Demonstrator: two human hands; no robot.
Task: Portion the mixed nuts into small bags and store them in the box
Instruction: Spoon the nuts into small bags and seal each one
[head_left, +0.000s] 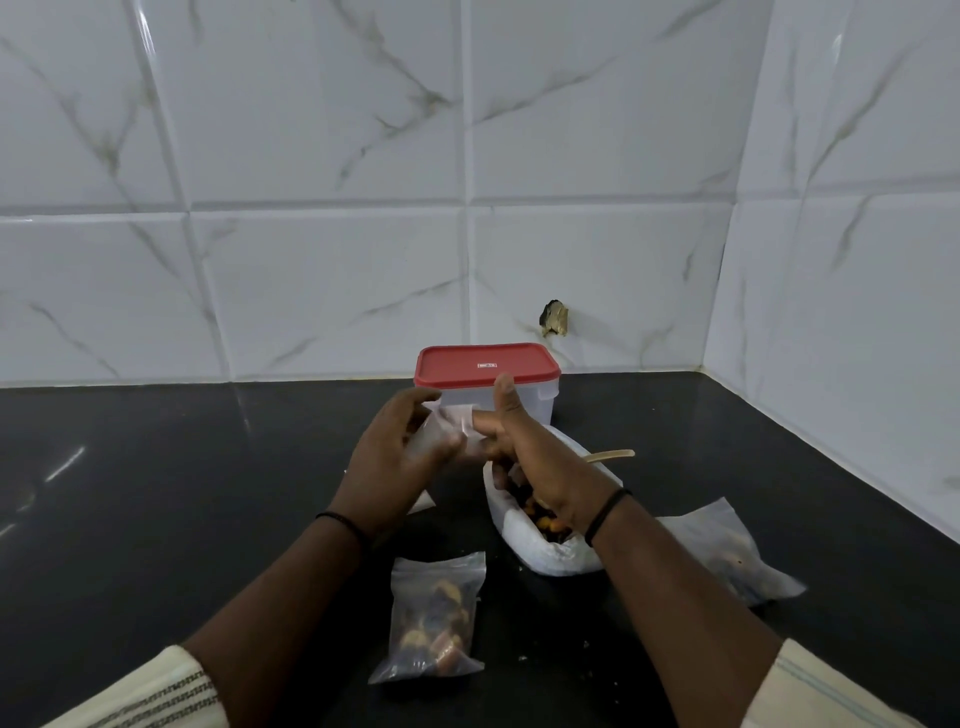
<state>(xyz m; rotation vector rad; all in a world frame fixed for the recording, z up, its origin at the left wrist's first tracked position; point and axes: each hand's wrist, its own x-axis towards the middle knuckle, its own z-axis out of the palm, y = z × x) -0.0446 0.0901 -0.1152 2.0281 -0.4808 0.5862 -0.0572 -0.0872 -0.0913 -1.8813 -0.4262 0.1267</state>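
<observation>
Both hands — left hand (395, 457), right hand (524, 457) — pinch one empty bag (457, 423); two filled bags (434, 621) lie nearby.

Two hands, the left hand (395, 457) and the right hand (540, 467), work above a black counter (156, 519) holding one box (540, 408) with one red lid (485, 365). Three small bags are in view: one empty bag (451, 422) between the hands, one filled bag (434, 618) in front, and one bag at right (727, 551). One large white bag of mixed nuts (540, 551) sits open, with one wooden spoon (610, 455) in it.
</observation>
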